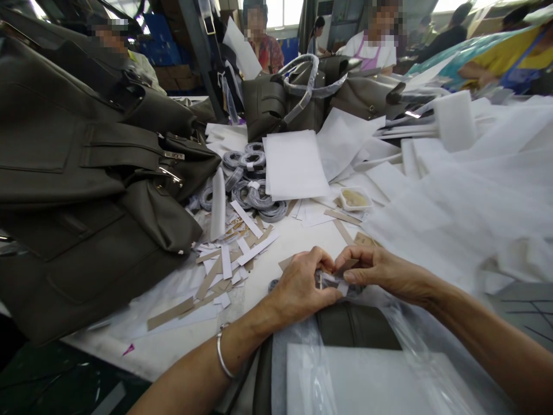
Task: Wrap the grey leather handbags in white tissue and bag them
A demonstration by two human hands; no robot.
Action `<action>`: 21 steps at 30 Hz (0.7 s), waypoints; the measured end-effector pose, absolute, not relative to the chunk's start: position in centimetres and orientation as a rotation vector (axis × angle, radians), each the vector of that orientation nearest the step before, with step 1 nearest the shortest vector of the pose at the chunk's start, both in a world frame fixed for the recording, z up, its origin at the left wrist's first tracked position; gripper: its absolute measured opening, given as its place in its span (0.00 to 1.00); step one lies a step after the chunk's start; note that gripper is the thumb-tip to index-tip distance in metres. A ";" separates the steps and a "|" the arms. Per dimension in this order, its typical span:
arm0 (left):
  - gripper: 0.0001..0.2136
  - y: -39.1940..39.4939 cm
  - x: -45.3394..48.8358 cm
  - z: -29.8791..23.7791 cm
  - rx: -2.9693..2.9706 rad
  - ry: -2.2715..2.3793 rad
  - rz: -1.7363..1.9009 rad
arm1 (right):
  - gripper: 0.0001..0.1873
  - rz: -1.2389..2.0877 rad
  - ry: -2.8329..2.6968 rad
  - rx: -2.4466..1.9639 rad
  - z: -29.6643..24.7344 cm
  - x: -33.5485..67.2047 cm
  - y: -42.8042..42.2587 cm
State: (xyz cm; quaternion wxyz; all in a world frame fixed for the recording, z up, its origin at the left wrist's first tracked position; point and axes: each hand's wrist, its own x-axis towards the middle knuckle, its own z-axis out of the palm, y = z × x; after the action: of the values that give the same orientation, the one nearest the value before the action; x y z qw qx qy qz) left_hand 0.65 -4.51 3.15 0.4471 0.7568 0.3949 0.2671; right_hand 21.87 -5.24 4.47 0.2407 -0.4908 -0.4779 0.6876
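Observation:
Both my hands meet over the near edge of the worktable. My left hand (302, 282) is closed around a small plastic-wrapped piece (326, 280) with a metallic shine; its exact kind is partly hidden by my fingers. Pinched between the thumb and fingers of my right hand (382, 272) is a short grey-brown card strip (347, 266), right beside the wrapped piece. Just below my hands lies a dark olive leather bag (358, 325), partly covered by clear plastic film (317, 366) and a white sheet (367, 383).
Dark olive bags (60, 225) are heaped at left. Scattered card strips (224, 262), coiled grey straps (259, 196), a stack of white sheets (296, 164) and a small tub (355, 199) lie ahead. White foam sheets (470, 196) pile up at right. Several people work beyond the table.

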 end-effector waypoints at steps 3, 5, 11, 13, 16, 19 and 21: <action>0.16 -4.7 0.7 2.9 1.916 0.944 0.695 | 0.19 1.927 -1.269 -1.344 4.3 21.9 -5.2; 0.16 -4.8 0.7 2.8 1.933 0.928 0.708 | 0.18 1.948 -1.254 -1.336 4.3 21.9 -5.3; 0.16 -4.8 0.6 2.9 1.943 0.909 0.699 | 0.21 1.977 -1.311 -1.311 4.4 21.9 -5.3; 0.15 -4.7 0.6 3.0 1.928 0.918 0.690 | 0.21 1.950 -1.313 -1.299 4.4 21.9 -5.3; 0.15 -4.5 0.6 3.2 1.871 0.957 0.650 | 0.21 1.857 -1.322 -1.316 4.6 21.9 -5.3; 0.14 -4.4 0.6 3.4 1.811 0.968 0.621 | 0.21 1.818 -1.346 -1.344 4.8 21.6 -5.4; 0.13 -4.3 0.6 3.4 1.783 0.960 0.631 | 0.20 1.752 -1.332 -1.385 4.7 21.2 -5.6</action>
State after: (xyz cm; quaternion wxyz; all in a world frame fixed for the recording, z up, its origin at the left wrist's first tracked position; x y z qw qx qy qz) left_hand 0.57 -4.29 3.42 0.4883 0.7335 0.3951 0.2596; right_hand 21.20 -5.60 4.65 0.2670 -0.5133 -0.4937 0.6492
